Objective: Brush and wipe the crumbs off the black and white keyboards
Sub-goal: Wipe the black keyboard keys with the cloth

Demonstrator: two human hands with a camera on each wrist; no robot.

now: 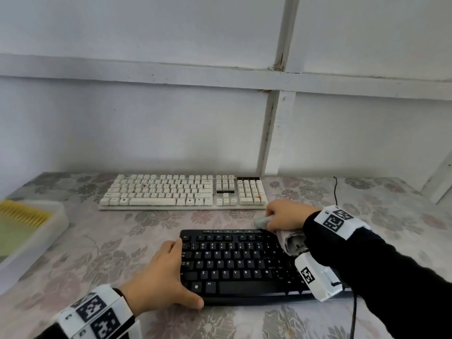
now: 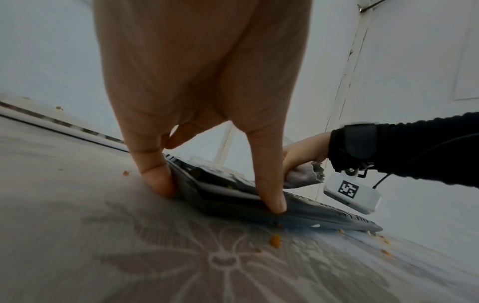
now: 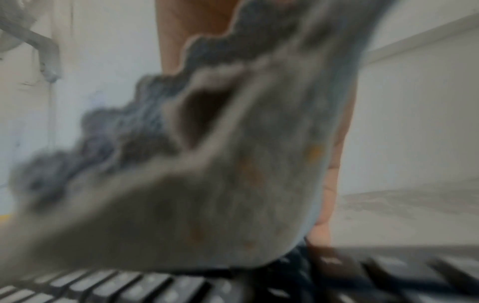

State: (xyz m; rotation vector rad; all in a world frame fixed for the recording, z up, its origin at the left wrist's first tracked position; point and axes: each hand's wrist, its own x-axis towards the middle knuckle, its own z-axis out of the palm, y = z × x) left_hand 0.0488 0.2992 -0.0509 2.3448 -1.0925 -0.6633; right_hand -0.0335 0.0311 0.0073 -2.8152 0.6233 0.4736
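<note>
Head view has the black keyboard [image 1: 239,263] near on the floral table [image 1: 97,241], white keyboard [image 1: 183,192] behind, left hand [image 1: 163,277] spread flat bracing its left end, right hand [image 1: 286,215] clutching a grey cloth [image 1: 292,241] at its far right corner; left wrist view shows fingertips [image 2: 274,201] pressed to the keyboard's edge amid orange crumbs [image 2: 274,240]; right wrist view, blurred, shows cloth bunched over keys.

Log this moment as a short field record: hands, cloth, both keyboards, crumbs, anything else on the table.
left hand: open, laid flat on the left end of the black keyboard, bracing it
right hand: grips a grey cloth at the black keyboard's far right corner
cloth: bunched, touching the keys
white keyboard: farther back, untouched, orange crumbs on several keys
crumbs: orange bits on the floral tablecloth by the black keyboard's near edge
tray: clear, at the left edge, yellow contents
</note>
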